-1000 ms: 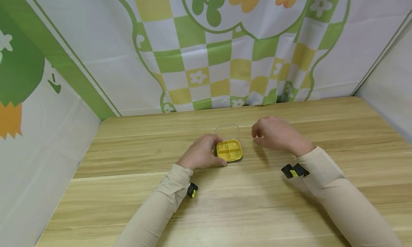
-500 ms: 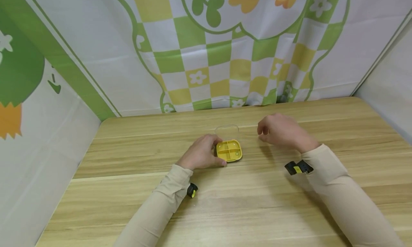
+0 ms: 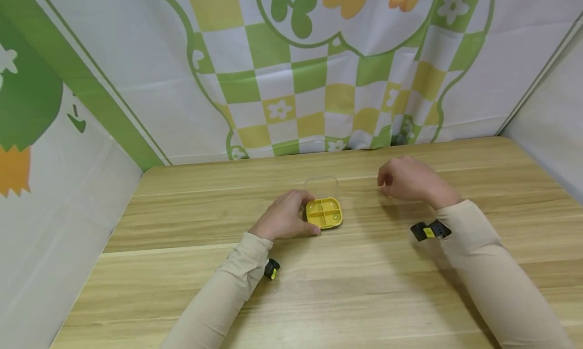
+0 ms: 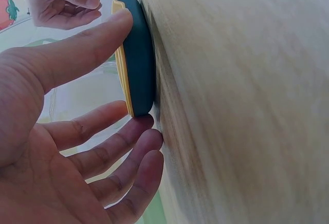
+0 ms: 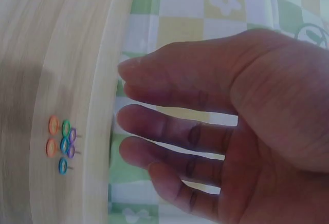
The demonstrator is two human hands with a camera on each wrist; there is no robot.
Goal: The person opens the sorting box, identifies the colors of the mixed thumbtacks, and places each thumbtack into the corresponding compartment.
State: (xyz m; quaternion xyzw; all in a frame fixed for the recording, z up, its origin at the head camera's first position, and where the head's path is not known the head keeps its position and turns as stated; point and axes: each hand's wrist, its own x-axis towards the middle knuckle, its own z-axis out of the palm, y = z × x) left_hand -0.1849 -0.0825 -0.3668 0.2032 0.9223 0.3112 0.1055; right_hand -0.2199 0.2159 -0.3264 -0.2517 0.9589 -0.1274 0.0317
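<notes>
while my left hand [image 3: 284,217] pinches the yellow box [image 3: 324,213] on the table [image 3: 346,298], my right hand [image 3: 412,181] curls loosely, nothing seen in it; small rings [image 5: 64,144] beyond it; a careless sweep could scatter them

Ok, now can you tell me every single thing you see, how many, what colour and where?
Cloth: 1, white, green, yellow and orange, at the back
Side walls: 2, mostly white, left one with green and orange pictures
Table: 1, light brown, between the walls
Box: 1, yellow inside, dark blue-green outside, on the table
Lid: 1, clear, behind the box
Tiny thing: 1, greenish, in the box's near right compartment
Rings: 7 (2 orange, 2 blue, 2 purple, 1 green), on the table
Sleeves: 2, beige, on the arms
Wristbands: 2, black and yellow, on the wrists
Left hand: 1, gripping the box
Right hand: 1, right of the box
</notes>
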